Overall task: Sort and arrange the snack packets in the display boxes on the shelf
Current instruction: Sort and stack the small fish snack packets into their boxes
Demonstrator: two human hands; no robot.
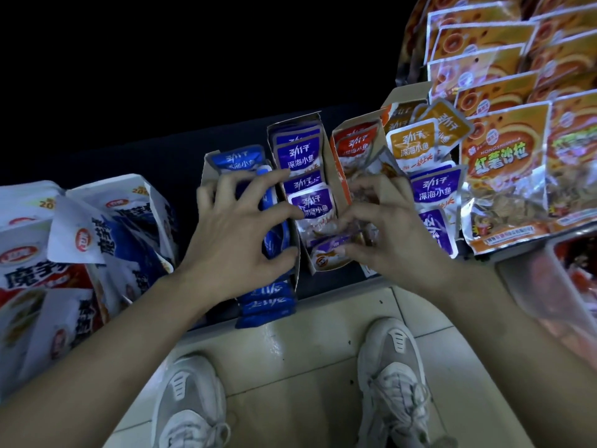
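Head view: left hand (235, 221), fingers spread and curled, grips the row of blue packets (239, 160) in the blue box (206, 171), fingertips against the wall shared with the purple box (310, 117). Just beside it, the right hand (391, 227) pinches a blurred purple packet (326, 250) at that box's front end. Both boxes stand packed side by side at the shelf edge (332, 287), some blue packets overhanging it. Red box (342, 179) and orange packets (410, 143) crowd the right. Open tiled floor (290, 337) lies below.
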